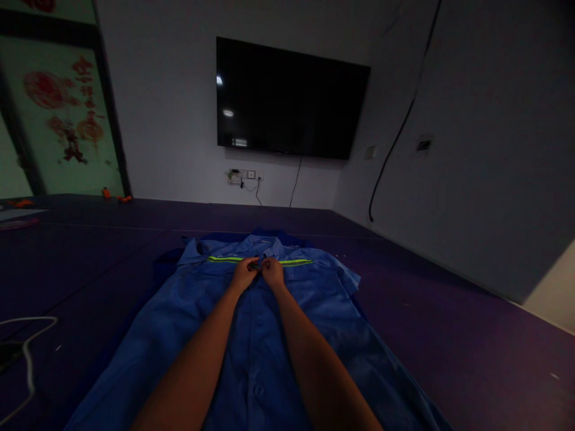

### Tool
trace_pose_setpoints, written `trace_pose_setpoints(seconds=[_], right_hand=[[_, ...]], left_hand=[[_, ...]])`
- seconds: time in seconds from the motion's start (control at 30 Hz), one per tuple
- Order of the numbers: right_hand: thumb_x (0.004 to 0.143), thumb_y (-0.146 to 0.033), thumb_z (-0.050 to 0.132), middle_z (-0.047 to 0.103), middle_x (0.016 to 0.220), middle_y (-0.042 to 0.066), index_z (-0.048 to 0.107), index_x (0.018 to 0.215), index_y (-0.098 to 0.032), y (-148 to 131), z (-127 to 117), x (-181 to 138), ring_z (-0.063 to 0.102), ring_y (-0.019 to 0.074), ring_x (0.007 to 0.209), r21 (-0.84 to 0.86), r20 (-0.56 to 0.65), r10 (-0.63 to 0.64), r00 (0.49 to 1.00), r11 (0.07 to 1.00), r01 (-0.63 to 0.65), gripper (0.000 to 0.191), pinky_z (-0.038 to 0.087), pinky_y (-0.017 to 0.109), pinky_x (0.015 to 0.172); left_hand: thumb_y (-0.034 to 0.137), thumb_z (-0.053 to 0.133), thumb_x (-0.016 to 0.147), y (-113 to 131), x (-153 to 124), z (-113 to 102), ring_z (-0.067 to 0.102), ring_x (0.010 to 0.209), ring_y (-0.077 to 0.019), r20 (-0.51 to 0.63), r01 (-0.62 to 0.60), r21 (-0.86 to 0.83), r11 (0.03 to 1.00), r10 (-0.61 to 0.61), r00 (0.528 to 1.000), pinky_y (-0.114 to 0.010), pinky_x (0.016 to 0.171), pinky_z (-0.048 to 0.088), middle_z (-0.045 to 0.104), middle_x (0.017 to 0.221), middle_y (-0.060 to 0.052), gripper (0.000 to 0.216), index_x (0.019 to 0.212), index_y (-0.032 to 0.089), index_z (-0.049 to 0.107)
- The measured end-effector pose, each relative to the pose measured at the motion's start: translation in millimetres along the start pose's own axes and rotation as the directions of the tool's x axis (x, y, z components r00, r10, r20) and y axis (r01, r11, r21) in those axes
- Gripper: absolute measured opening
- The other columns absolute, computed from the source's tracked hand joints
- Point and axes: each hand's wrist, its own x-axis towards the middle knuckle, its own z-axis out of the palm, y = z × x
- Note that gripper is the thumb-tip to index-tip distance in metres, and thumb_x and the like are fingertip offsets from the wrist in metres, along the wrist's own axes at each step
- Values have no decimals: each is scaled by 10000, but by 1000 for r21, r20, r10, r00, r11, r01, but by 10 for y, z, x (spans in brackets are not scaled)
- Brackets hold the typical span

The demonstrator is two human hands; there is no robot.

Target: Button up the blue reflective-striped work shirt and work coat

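Note:
A blue work shirt (188, 323) with a yellow-green reflective stripe (224, 259) lies flat, front up, on a dark purple surface (449, 335). Both my arms reach out over it. My left hand (244, 274) and my right hand (272, 272) meet at the middle of the chest, right at the stripe. The fingers of each hand are pinched on the shirt's front placket, close together. A row of buttons (259, 390) runs down the front between my forearms.
A black TV (287, 99) hangs on the white wall with sockets (245, 175) below. A white cable (27, 353) lies at the left edge. Small orange items (112, 195) sit far left by a decorated glass door (58, 114). A wall rises at right.

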Motion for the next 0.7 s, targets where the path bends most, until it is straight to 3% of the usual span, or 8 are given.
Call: trace_pose_setpoints(seconds=[0.37, 0.7], right_hand=[[668, -387, 607, 598, 568, -1, 600, 749, -156, 10, 20, -4, 543, 120, 512, 9, -37, 20, 999, 1000, -20, 245, 342, 196, 463], [679, -371, 596, 574, 538, -2, 589, 680, -153, -22, -8, -29, 529, 119, 510, 14, -36, -13, 999, 1000, 14, 218, 312, 195, 463]], left_hand=[[-26, 510, 600, 17, -14, -7, 601, 809, -132, 38, -41, 34, 999, 39, 999, -264, 774, 476, 663, 953, -49, 406, 917, 174, 667], [-49, 478, 591, -8, 9, 2, 586, 906, -153, 68, -69, 38, 997, 66, 995, -297, 856, 447, 649, 984, -55, 427, 904, 170, 671]])
